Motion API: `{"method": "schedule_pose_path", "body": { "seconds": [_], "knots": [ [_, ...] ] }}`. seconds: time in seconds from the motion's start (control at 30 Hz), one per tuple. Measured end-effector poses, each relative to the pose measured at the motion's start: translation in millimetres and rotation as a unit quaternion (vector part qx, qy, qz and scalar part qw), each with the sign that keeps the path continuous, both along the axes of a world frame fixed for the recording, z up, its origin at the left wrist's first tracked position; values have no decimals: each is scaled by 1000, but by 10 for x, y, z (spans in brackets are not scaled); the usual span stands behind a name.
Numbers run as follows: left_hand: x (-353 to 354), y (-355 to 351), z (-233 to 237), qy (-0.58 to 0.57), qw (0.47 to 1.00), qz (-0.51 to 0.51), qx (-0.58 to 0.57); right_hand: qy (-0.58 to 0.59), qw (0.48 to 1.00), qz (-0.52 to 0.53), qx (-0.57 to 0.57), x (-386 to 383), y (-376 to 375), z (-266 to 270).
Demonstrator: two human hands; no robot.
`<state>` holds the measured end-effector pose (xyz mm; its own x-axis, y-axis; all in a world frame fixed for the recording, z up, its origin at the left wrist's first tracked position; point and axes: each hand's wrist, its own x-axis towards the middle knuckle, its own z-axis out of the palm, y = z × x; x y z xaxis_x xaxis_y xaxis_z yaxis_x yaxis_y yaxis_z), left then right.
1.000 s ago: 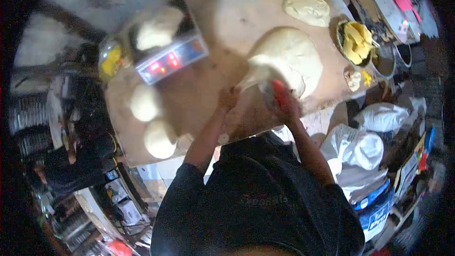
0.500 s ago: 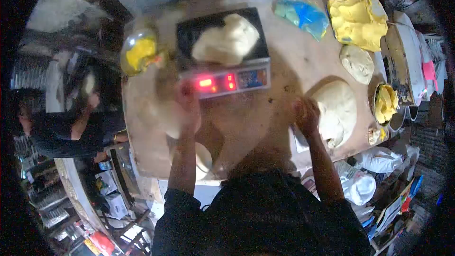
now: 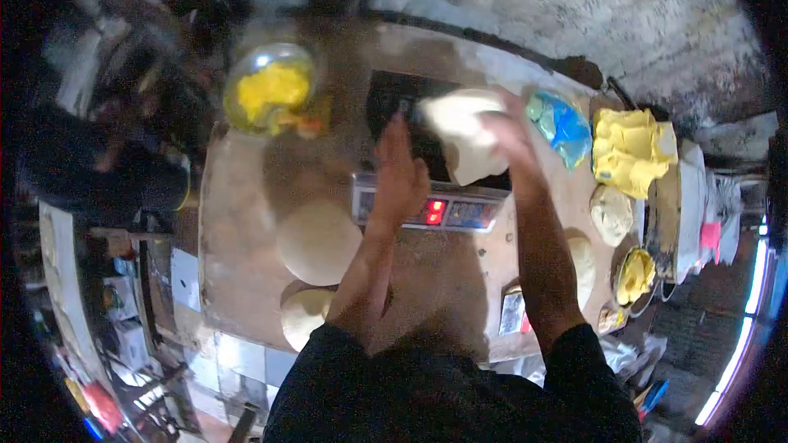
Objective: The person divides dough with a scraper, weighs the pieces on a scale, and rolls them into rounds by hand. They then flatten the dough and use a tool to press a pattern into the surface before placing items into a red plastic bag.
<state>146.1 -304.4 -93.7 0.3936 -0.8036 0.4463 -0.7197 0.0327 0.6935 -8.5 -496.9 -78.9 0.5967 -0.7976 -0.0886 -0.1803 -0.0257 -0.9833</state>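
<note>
Right hand gripping dough lump over scale; left hand spread flat beside it

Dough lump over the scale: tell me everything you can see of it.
The dough lump is pale cream, soft and smooth-looking. Its shape is irregular, wider at the top and tapering downward, and it is blurred by motion. It lies over the dark platform of the scale, behind the red display. The right hand grips its right edge. The left hand is open and flat just to its left, and contact cannot be told. Whether the lump rests on the platform or is lifted is unclear.
</note>
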Motion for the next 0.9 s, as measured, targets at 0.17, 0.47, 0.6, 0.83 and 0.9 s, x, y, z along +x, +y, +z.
{"method": "schedule_pose_path", "body": {
  "seconds": [0.17, 0.47, 0.6, 0.83, 0.9],
  "knots": [
    [-224, -110, -113, -183, 960, 9, 211, -440, 855, -129, 240, -808, 797, 597],
    [-1252, 1132, 654, 282, 916, -267, 100, -337, 875, -194, 287, -1273, 2357, -309],
    [-1122, 1479, -152, 156, 929, -274, 194, -279, 889, -180, 314, -1038, 2873, -735],
    [-752, 1584, -707, 38, 906, -302, 294, -109, 972, 55, 203, -1646, 2847, -684],
    [-289, 1618, -1477, 371, 835, -259, 314, -133, 987, -51, 70, -2037, 3005, -257]
  ]
}}
